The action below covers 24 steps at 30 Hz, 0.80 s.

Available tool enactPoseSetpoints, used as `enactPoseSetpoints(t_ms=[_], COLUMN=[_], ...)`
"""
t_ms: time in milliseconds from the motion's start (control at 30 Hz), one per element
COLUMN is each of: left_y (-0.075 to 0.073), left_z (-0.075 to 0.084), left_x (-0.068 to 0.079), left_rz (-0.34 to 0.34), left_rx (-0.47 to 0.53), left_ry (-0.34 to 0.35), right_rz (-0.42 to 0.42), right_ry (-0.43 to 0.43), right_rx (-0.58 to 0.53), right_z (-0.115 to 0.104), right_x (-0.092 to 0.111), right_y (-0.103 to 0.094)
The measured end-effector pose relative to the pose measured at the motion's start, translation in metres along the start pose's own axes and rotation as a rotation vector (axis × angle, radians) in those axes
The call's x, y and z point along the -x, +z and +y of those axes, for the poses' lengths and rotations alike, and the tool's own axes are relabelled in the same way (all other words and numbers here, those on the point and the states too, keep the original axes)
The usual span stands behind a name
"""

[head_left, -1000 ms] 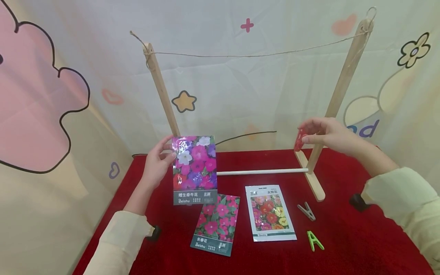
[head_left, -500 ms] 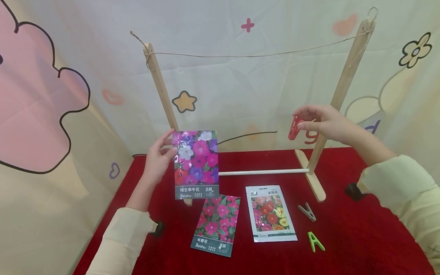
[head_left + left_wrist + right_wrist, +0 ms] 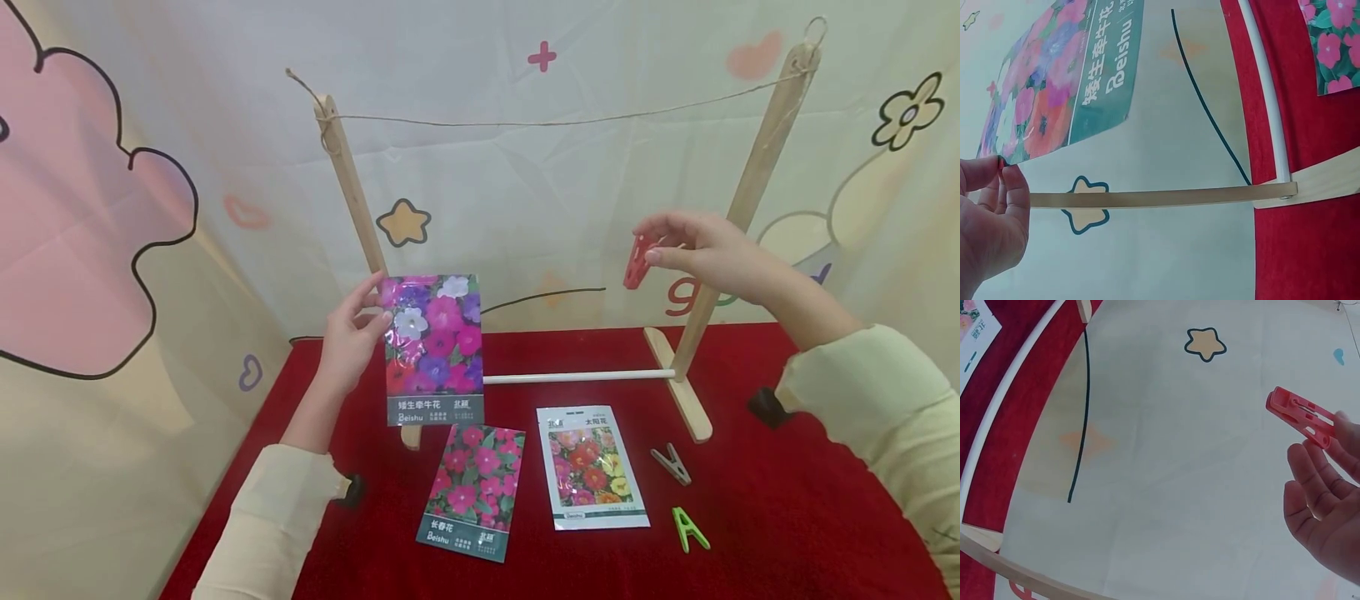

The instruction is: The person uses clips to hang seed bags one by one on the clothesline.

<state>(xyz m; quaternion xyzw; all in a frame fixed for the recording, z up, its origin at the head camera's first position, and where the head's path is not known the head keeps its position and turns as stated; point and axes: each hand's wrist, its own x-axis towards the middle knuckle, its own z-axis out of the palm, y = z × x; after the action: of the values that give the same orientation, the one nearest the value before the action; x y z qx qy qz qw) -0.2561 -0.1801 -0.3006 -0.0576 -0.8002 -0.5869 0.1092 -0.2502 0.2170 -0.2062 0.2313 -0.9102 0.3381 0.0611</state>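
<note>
My left hand [image 3: 351, 337] pinches the left edge of a seed packet [image 3: 432, 348] printed with pink, purple and white flowers, held upright above the red table [image 3: 750, 517]. The same packet [image 3: 1060, 81] shows in the left wrist view, with my fingertips [image 3: 1013, 181] on its corner. My right hand [image 3: 701, 250] holds a red clothespin [image 3: 636, 261] in the air, near the right post of a wooden rack [image 3: 750, 192]. In the right wrist view the red clothespin [image 3: 1300, 415] sticks out from my fingers [image 3: 1319, 494]. A twine line [image 3: 555, 122] runs between the posts, above both hands.
Two more seed packets lie flat on the table: a pink-flower one [image 3: 472, 492] and a white-bordered one [image 3: 592, 467]. A grey clothespin [image 3: 670, 462] and a green clothespin [image 3: 687, 528] lie to their right. A white rod [image 3: 577, 377] joins the rack's feet. A patterned curtain hangs behind.
Both hands have risen: the left lifted the packet higher and slightly right, the right carried the red clothespin up and a little left.
</note>
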Motion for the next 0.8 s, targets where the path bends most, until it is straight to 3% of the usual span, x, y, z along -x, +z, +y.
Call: enactPoseSetpoints(t_ms=[800], left_y=[0.008], left_z=[0.021], left_x=[-0.014], left_rz=[0.035], left_rx=[0.022], left_ry=[0.041], right_rz=[0.044], right_ry=[-0.031], right_rx=[0.024], right_z=[-0.03], right_x=[-0.015], right_y=[-0.01])
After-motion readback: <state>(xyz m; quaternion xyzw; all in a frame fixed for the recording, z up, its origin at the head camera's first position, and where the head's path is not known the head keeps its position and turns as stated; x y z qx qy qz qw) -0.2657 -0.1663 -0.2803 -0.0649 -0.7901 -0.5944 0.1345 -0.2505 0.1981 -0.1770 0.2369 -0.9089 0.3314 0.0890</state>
